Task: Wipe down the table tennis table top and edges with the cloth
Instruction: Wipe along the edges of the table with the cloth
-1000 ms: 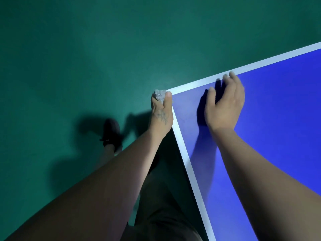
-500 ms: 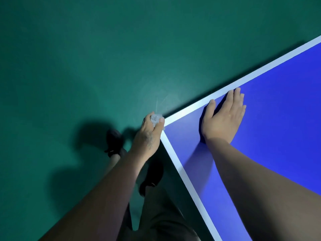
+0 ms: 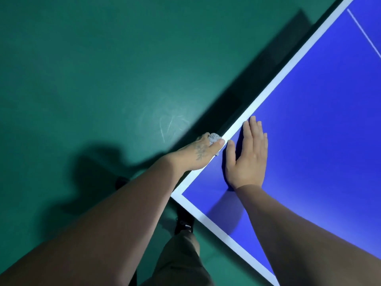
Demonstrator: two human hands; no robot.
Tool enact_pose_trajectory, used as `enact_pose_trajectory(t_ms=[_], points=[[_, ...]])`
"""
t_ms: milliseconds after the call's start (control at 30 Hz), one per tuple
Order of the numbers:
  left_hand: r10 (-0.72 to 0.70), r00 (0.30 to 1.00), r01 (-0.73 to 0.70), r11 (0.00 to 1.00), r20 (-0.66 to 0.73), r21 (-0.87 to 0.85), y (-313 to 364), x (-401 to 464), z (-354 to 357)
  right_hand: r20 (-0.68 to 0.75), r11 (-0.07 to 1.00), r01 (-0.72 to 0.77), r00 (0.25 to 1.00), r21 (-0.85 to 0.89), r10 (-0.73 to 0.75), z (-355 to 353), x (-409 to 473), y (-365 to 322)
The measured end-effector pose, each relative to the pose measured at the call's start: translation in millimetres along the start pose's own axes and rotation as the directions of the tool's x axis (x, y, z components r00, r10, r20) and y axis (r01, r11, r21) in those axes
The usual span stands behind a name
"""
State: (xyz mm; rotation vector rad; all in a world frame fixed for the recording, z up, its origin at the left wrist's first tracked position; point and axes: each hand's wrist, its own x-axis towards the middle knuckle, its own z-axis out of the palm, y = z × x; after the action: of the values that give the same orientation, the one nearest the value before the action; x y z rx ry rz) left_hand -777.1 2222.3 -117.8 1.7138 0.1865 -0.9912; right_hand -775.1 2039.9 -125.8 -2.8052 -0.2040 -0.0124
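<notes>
At the worktop's (image 3: 321, 129) left edge, just beyond the near corner, your left hand (image 3: 198, 152) grips a crumpled grey cloth (image 3: 213, 138). The fingers curl round it, the thumb lies along the white border line (image 3: 268, 93), and the cloth sits pressed against the edge where the border meets the drop to the floor. Only a small wad of cloth shows past your knuckles; the rest is hidden in your grip. A dark marking shows on the back of that hand.

Just right of it, your right hand (image 3: 248, 155) lies flat on the blue surface, released, fingers straight and together, pointing toward the far end, the thumb spread toward the border. It holds nothing. The two hands are close, thumb nearly meeting thumb, with the white line between them.

The worktop runs from the near corner away to the upper right, and a thin white line (image 3: 363, 33) crosses the blue at the far right. Left of it lies a green floor (image 3: 82, 79) with pale scuff marks (image 3: 169, 122) near the cloth and a dark shadow along the edge. Below your forearms you can see a black shoe (image 3: 184, 220) and an olive trouser leg (image 3: 181, 259).
</notes>
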Motion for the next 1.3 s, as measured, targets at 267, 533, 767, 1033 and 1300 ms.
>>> enact_pose_trajectory(t_ms=[267, 533, 767, 1033, 1300], points=[[0.053, 0.999, -0.053, 0.998, 0.003, -0.029, -61, -47, 11, -0.032, 0.999, -0.022, 0.999, 0.030, 0.023, 0, 2, -7], [-0.213, 0.976, 0.208, 0.973, 0.048, 0.101, -74, -61, 8, -0.051, 0.999, -0.036, 0.998, 0.035, 0.038, -2, 0, -10], [-0.126, 0.985, 0.134, 0.989, 0.121, -0.060, -24, -2, -4, -0.085, 0.996, -0.086, 0.992, 0.031, 0.088, -1, 2, -9], [-0.040, 0.994, 0.045, 0.997, 0.099, -0.055, 5, 45, -13, -0.071, 0.987, -0.160, 0.985, -0.009, 0.159, 0, 0, -10], [-0.103, 0.993, 0.105, 0.994, 0.056, -0.032, -25, -14, -6, -0.123, 0.924, -0.381, 0.916, 0.028, 0.381, 0, 7, -9]])
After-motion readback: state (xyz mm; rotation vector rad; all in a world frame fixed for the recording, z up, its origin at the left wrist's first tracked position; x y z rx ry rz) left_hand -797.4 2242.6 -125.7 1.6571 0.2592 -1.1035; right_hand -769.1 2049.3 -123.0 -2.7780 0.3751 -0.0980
